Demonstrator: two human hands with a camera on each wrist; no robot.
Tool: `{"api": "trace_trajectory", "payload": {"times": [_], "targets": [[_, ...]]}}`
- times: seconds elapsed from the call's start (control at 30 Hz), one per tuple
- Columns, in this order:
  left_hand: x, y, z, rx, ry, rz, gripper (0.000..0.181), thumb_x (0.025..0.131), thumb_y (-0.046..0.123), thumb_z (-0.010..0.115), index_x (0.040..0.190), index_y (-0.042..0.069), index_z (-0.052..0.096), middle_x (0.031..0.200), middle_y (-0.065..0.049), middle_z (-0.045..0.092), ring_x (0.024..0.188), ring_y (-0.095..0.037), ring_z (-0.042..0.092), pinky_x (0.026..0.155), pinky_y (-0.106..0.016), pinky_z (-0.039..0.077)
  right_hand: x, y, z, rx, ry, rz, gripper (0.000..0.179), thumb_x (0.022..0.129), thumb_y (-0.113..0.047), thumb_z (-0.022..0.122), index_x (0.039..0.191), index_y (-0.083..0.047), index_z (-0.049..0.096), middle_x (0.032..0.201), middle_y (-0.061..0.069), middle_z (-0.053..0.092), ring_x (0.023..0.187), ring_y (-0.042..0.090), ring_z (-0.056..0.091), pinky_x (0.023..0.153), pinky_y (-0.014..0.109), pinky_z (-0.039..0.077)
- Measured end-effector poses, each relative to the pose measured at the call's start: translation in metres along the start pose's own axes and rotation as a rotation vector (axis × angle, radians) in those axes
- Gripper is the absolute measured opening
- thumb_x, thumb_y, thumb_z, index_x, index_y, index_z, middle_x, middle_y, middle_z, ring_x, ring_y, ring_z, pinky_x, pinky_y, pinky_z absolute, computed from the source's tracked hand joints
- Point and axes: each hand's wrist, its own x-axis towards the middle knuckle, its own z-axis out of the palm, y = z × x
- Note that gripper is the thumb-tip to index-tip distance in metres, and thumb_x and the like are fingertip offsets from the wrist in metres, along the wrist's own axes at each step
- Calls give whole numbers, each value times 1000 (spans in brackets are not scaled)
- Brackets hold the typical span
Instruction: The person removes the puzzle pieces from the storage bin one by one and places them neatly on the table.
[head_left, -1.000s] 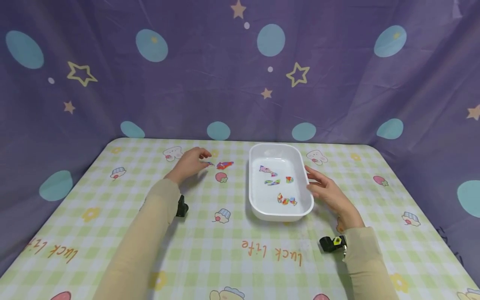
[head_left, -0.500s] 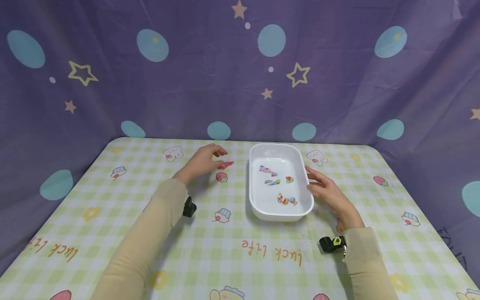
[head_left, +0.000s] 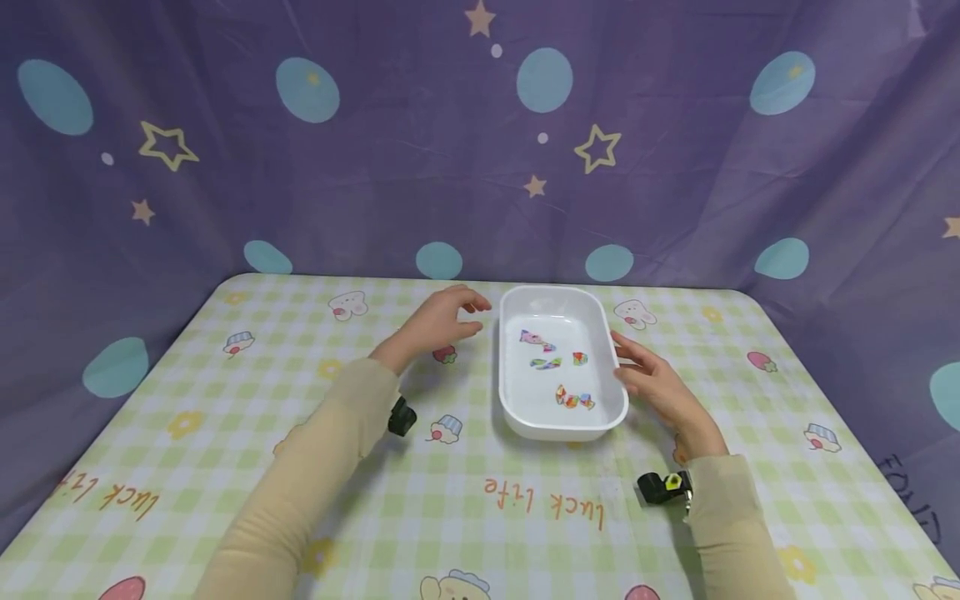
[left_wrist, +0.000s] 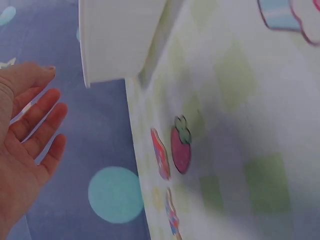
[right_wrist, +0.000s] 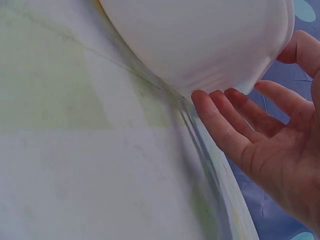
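Note:
My left hand (head_left: 441,320) hovers just left of the white tray (head_left: 528,402), fingers loosely bent and nothing seen between them. In the left wrist view its palm (left_wrist: 22,155) faces the camera. Below it on the cloth lie a red wrapped candy (left_wrist: 161,154) and a multicoloured wrapped candy (left_wrist: 173,215), both hidden behind the hand in the head view. On the tray's right side, my right hand (head_left: 667,396) rests its fingertips (right_wrist: 202,100) against the outer wall. Inside lie several colourful wrapped candies, among them a pink one (head_left: 532,337) and an orange one (head_left: 572,400).
A green checked cloth (head_left: 465,533) with printed cakes, strawberries and flowers covers the table. Behind the far edge hangs a purple curtain (head_left: 390,192) with blue ovals and stars. Dark wrist devices (head_left: 402,417) sit under both forearms.
My left hand has moved right, over the candies on the cloth and toward the tray, covering them in the head view. The right hand and tray have stayed put.

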Motion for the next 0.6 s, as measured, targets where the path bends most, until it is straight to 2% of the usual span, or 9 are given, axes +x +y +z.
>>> {"api": "trace_trajectory", "payload": {"times": [0.17,0.3,0.6], "targets": [[6,12,8,25,-3,48,29,83,15,63,112,11,61,110,-2,58,102,-19,53,90,-32,43,0,-1,2,16,-4,-6,62,90,-9,52,145,-11,22,139,21,30,102,2,51,81,21,48],[12,26,18,38,-33,60,29,83,16,63,112,12,61,109,0,59,102,-17,53,90,-31,42,-1,-3,3,27,-7,-7,62,90,-9,51,145,-11,22,139,22,30,102,2,51,81,21,48],[20,49,45,32,-114,159,27,82,13,64,108,9,62,106,-4,60,101,-17,55,90,-27,42,-1,-2,1,18,4,0,63,89,-9,52,144,-11,23,139,23,31,101,1,51,81,21,47]]}}
